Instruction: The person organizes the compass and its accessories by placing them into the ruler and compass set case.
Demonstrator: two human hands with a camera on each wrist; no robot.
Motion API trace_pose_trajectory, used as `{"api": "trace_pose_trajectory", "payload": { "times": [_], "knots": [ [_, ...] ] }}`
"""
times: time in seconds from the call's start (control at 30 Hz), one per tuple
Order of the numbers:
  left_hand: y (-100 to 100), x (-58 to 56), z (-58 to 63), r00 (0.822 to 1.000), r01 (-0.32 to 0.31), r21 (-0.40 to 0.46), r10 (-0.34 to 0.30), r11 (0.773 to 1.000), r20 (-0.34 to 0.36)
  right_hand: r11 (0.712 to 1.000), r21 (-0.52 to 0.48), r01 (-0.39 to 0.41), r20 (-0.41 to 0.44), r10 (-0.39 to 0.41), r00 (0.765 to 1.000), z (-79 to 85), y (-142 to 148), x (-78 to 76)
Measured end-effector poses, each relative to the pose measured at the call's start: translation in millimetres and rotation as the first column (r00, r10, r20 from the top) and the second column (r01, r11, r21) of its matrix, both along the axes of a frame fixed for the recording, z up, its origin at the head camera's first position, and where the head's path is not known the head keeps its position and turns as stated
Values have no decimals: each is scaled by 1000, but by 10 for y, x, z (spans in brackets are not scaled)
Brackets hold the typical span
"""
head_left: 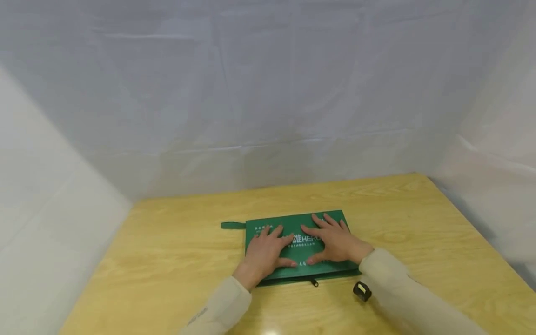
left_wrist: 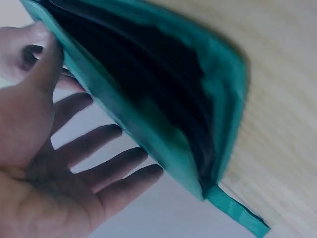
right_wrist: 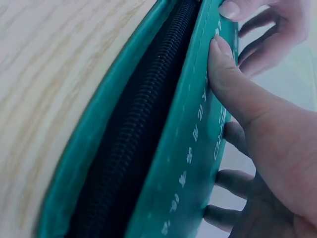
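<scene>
A flat green zip case (head_left: 291, 226) with white lettering lies on the table. My left hand (head_left: 264, 253) rests on its left part, fingers spread, and my right hand (head_left: 337, 242) lies likewise on the right part. The two thumbs are close together near the case's front edge. A dark zipper (right_wrist: 143, 104) runs along the side, its teeth meshed in the stretch visible in the right wrist view. The zipper pull (head_left: 314, 282) hangs at the front edge. From the left end extends a green strap (left_wrist: 240, 213). What is inside the case is hidden.
The wooden table (head_left: 176, 260) reaches out on all sides of the case. A small black object (head_left: 362, 291) sits beside the right sleeve. Pale sheeting (head_left: 268, 93) hangs behind the table and at both sides.
</scene>
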State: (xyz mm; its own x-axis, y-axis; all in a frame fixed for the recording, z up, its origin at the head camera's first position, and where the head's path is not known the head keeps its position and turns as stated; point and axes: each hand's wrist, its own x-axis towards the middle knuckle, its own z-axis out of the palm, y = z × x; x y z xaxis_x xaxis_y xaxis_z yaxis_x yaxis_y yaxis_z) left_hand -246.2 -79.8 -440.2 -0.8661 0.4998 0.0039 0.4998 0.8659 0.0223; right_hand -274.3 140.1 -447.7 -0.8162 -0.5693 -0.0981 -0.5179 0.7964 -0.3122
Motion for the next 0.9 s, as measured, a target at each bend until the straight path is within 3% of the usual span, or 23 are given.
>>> {"api": "trace_pose_trajectory", "payload": {
  "times": [0.1, 0.2, 0.4, 0.5, 0.7, 0.9],
  "knots": [
    [51, 89, 36, 995, 12, -5, -12, 1000, -103, 1000, 16, 11, 5, -11, 1000, 39, -24, -28],
    [169, 210, 61, 988, 27, -6, -27, 1000, -150, 1000, 23, 19, 24, -19, 1000, 59, -27, -50],
    [499, 431, 46, 999, 28, -39, -29, 999, -33, 1000, 17, 20, 43, -20, 999, 54, 7, -83],
    [660, 484, 11, 999, -16, -82, 18, 996, 28, 1000, 20, 22, 37, -23, 999, 46, 21, -85],
    [875, 505, -82, 991, -137, -184, 135, 973, -25, 999, 31, 20, 33, -21, 999, 24, 57, -71],
    [955, 517, -92, 987, -158, -205, 151, 966, -49, 1000, 10, 16, 26, -16, 1000, 7, 94, -68]
  ]
}}
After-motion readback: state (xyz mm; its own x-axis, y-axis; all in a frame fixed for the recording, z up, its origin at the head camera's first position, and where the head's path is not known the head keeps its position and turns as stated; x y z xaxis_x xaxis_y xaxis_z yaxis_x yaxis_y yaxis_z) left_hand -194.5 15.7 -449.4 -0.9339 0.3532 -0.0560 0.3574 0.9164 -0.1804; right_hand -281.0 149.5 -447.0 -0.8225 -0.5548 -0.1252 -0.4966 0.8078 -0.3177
